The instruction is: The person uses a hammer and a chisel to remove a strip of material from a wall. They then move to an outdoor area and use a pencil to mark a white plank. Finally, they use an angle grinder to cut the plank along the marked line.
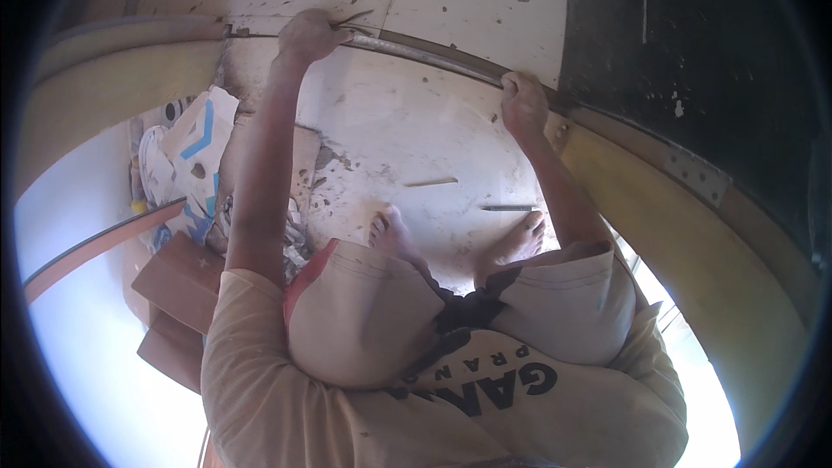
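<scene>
A long, narrow light-grey strip [416, 54] spans the space between my hands, lying along a dark brown bar or groove [455, 51] that crosses the floor. My left hand [308, 36] is closed at its left end. Thin dark slivers [354, 21] stick out beside that hand; whether they are held too, I cannot tell. My right hand [525, 104] forms a fist at the strip's right end. Both arms reach forward past my bent knees. The strip's ends are hidden in the hands.
Two thin sticks [431, 182] [507, 208] lie on the dusty white floor [390, 121] by my bare feet. At left are a brown cardboard box [178, 273] and crumpled wrapping [195, 152]. Yellowish panels [693, 234] flank both sides. A dark surface [685, 61] stands far right.
</scene>
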Demonstrator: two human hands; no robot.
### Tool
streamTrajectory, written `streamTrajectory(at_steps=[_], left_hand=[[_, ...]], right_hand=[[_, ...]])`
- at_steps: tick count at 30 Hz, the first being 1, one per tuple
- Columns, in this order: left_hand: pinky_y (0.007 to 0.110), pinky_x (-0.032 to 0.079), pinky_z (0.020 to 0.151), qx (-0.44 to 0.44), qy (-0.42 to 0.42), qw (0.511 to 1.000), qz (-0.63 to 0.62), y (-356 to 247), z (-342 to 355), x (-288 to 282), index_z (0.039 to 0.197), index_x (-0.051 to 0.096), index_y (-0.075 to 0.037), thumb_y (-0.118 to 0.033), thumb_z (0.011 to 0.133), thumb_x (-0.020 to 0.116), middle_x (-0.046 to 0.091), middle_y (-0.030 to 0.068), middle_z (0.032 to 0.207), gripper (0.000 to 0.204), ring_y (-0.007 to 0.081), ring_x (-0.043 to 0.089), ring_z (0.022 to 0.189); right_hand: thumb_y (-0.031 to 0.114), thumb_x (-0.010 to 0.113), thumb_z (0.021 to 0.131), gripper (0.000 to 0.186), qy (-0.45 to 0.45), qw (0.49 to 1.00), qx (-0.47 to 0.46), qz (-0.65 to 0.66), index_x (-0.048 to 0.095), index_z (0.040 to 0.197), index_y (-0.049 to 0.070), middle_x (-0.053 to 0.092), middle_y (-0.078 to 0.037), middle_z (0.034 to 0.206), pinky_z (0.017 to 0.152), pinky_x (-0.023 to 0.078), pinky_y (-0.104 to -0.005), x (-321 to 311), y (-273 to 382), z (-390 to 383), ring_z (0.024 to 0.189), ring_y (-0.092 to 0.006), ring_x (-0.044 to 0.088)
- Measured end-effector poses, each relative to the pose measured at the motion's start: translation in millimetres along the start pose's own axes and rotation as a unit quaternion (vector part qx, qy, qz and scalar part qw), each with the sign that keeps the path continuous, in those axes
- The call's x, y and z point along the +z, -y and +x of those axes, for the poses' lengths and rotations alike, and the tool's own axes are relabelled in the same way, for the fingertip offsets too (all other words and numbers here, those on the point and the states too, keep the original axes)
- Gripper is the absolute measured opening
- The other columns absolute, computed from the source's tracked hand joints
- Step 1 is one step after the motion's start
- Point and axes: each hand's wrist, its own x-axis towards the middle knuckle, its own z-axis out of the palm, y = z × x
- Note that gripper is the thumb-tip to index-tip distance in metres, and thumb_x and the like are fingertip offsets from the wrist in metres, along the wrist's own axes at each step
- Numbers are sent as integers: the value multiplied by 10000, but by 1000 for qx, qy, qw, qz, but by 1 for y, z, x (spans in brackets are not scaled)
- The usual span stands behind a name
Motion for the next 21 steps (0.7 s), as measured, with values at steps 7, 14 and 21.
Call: streamTrajectory(at_steps=[7, 14, 21], left_hand=[[439, 543, 950, -6, 40, 999, 26, -13, -1, -7, 1093, 740, -44, -497, 801, 762, 715, 183, 1150, 540, 333, 672, 1119], [434, 528, 988, -17, 30, 999, 27, -17, -5, -12, 1162, 713, -78, -478, 810, 761, 686, 151, 1243, 536, 314, 637, 1192], [453, 521, 949, -6, -14, 1000, -10, -8, -4, -1, 1029, 757, -94, -439, 782, 796, 723, 170, 1103, 426, 341, 667, 1104]], right_hand=[[265, 597, 954, 160, 19, 999, 28, -15, 702, 1016, 163, 656, -138, 1085, 894, 513, -467, 0, -1, 1, 1032, -361, 638], [268, 612, 949, 152, -3, 1000, -4, -26, 702, 1015, 165, 655, -146, 1065, 856, 530, -475, 4, -7, 2, 984, -379, 654], [257, 630, 940, 140, -12, 999, -15, -33, 706, 1010, 161, 662, -156, 1016, 828, 538, -474, 2, -2, 2, 953, -385, 659]])
